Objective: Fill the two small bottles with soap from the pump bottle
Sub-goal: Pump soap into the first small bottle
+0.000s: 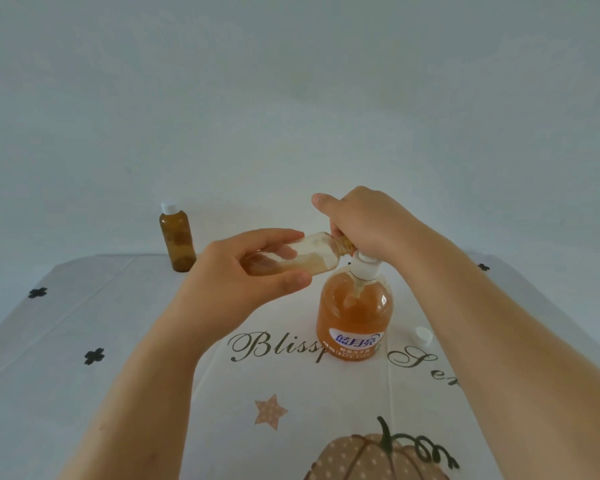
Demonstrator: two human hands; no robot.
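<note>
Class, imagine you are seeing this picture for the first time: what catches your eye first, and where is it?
First the orange pump bottle at the centre of the table, with the right hand curled over its white pump. The left hand holds a small bottle on its side, mouth at the pump. A capped brown bottle stands at the far left edge, and a loose white cap lies right of the pump bottle.
</note>
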